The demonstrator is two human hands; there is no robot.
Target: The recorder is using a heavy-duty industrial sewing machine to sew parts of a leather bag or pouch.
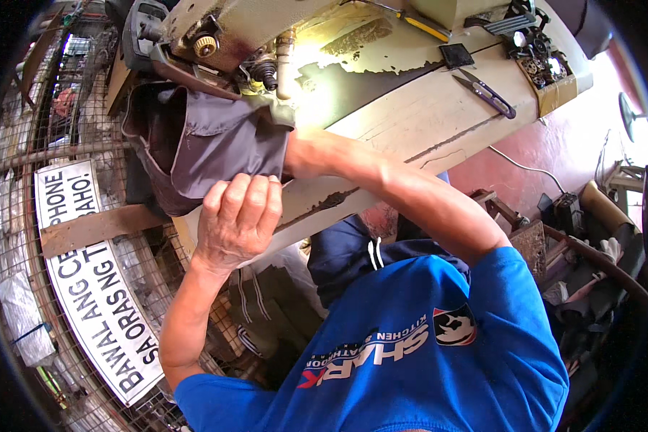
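Note:
A dark grey cloth piece (227,144), sewn like an open pouch, lies over the left end of the worktable (381,133), below the sewing machine (259,25). My left hand (241,216) grips its near edge, the fingers curled over the fabric. From the right my right arm reaches across, and my right hand (302,153) goes into or under the cloth. Only its wrist side shows; the fingers are hidden. Just beyond the cloth sit the machine's needle-side parts (265,72), lit by a bright lamp.
Thread snips (488,95) and a black square pad (456,55) lie on the table's right half. Behind them is a yellow-handled screwdriver (428,27). A box of metal parts (547,68) sits at the right end. Wire mesh with a white sign (97,288) stands left.

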